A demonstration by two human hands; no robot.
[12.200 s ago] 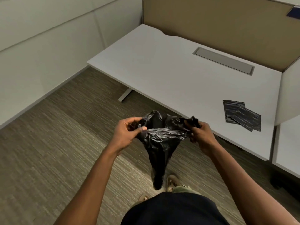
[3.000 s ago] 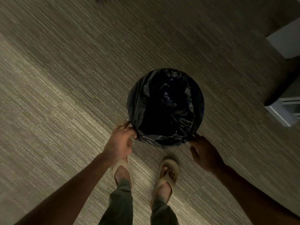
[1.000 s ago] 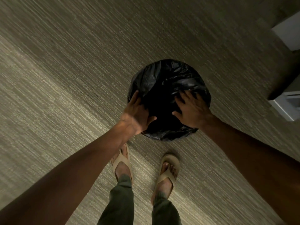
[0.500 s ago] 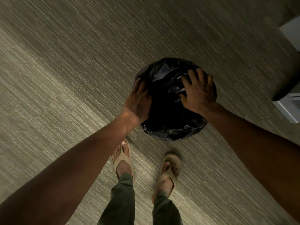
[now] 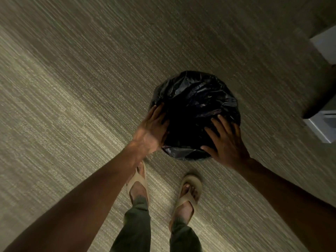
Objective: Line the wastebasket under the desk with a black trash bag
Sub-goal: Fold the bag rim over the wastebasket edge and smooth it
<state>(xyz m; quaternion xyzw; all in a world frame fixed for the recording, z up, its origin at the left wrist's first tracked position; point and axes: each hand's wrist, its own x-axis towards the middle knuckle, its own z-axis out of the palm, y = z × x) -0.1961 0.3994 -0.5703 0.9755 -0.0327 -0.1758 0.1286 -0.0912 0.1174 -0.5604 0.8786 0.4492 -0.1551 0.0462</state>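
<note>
A round wastebasket stands on the carpet just ahead of my feet, wholly wrapped in a crinkled black trash bag [image 5: 196,99] that covers its rim and mouth. My left hand [image 5: 152,130] lies flat against the bag's left side, fingers together and pointing up. My right hand [image 5: 225,140] rests on the near right part of the bag with its fingers spread. Neither hand pinches the plastic. The basket itself is hidden under the bag.
Grey-beige striped carpet [image 5: 72,88] spreads all around. White desk or cabinet parts [image 5: 325,44] sit at the right edge, with a dark gap and a pale base [image 5: 321,124] below. My sandalled feet [image 5: 163,188] stand right behind the basket.
My right hand has slid from the bag's far right top down to its near right side. The left hand stays on the left side, slightly lower. The view shifted a little.
</note>
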